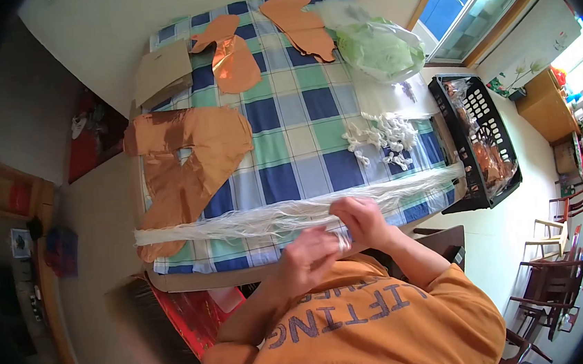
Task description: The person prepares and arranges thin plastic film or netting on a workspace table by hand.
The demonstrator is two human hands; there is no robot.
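Both my hands are close together at the near edge of the bed or table covered in checked cloth. My left hand [310, 255] has its fingers curled near a small white strand bundle [343, 241] that lies between the hands; its exact hold is unclear. My right hand [358, 219] is closed in a pinch, and what it holds is too small to name. Just beyond the hands a long bundle of white strands [260, 219] stretches across the checked cloth [290, 168]. Small knotted white bundles [391, 134] lie in a pile farther back on the right.
Copper-coloured foil shapes [186, 163] lie on the left, with more foil pieces [236, 62] at the back. A cardboard piece [162, 72] sits back left, a pale green plastic bag [380, 49] back right. A black crate [471, 135] holding wrapped items stands at the right edge.
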